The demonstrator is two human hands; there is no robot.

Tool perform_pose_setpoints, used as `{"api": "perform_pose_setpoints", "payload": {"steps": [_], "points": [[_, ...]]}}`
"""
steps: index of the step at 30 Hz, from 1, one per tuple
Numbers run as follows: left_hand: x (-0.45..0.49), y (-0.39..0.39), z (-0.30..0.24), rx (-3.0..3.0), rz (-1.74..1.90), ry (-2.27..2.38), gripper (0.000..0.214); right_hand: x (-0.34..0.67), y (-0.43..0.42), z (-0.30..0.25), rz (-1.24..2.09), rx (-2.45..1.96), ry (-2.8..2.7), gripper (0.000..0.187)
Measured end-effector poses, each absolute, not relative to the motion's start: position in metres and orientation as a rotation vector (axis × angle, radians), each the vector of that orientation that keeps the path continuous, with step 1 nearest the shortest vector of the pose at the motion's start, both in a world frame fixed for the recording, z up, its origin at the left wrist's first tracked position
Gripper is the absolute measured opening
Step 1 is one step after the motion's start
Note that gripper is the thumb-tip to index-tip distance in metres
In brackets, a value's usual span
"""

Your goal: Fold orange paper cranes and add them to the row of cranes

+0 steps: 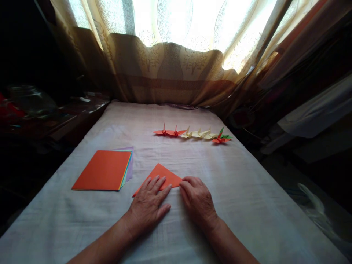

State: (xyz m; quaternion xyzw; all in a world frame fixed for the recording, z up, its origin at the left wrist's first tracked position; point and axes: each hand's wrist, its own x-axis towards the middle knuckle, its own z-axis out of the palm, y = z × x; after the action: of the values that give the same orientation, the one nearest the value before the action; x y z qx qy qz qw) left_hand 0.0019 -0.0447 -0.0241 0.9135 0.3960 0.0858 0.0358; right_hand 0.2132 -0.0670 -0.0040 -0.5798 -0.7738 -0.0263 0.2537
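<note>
Flat and with fingers a little spread, my left hand (150, 200) rests on the left part of a triangle of folded orange paper (162, 174). My right hand (199, 201) is drawn narrow, thumb and fingertips closed on the triangle's right corner. The paper lies about midway between the left and right edges of the desk (247, 216), which is covered in a pale cloth, with its top point toward the far edge.

To fold well here, I would hold the layers still under the left palm, match the loose edges exactly at the corner, then press the crease outward from its middle. The soft cloth could blunt the crease, so a firm fingertip run seems wise.

Nearer the desk's left edge lies a squared stack of coloured paper sheets (101, 170), orange on top, with yellow, blue, pale green and purple showing along its right side. Toward the far right corner runs a line of small folded-paper birds, red-orange (176, 133), cream (200, 134) and green (226, 136). Behind the far edge hangs a beige patterned curtain (170, 69). I can read no brand, label or writing anywhere.
</note>
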Motion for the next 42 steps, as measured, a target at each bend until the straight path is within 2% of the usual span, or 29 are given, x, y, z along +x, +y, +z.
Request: {"api": "perform_pose_setpoints", "payload": {"steps": [8,20,26,30,35,42], "points": [[0.003,-0.047,-0.022,2.740,0.289,1.210,0.058,0.210,-0.059,-0.023,0.136,-1.330,-2.089,0.020],[-0.032,-0.044,-0.006,2.690,0.063,1.041,0.064,0.212,-0.062,-0.023,0.050,-1.368,-2.092,0.022],[-0.076,-0.045,-0.006,2.718,0.098,0.994,0.064,0.222,-0.057,-0.023,0.058,-1.475,-2.031,0.018],[-0.096,-0.045,-0.003,2.746,0.073,1.028,0.064,0.221,-0.053,-0.014,0.068,-1.652,-2.035,0.003],[-0.104,-0.045,-0.004,2.860,0.103,1.078,0.061,0.215,-0.042,0.004,0.172,-1.987,-2.048,0.016],[-0.104,-0.047,-0.013,2.897,0.095,1.118,0.060,0.214,-0.025,0.015,0.234,-1.976,-2.136,0.005]]}}
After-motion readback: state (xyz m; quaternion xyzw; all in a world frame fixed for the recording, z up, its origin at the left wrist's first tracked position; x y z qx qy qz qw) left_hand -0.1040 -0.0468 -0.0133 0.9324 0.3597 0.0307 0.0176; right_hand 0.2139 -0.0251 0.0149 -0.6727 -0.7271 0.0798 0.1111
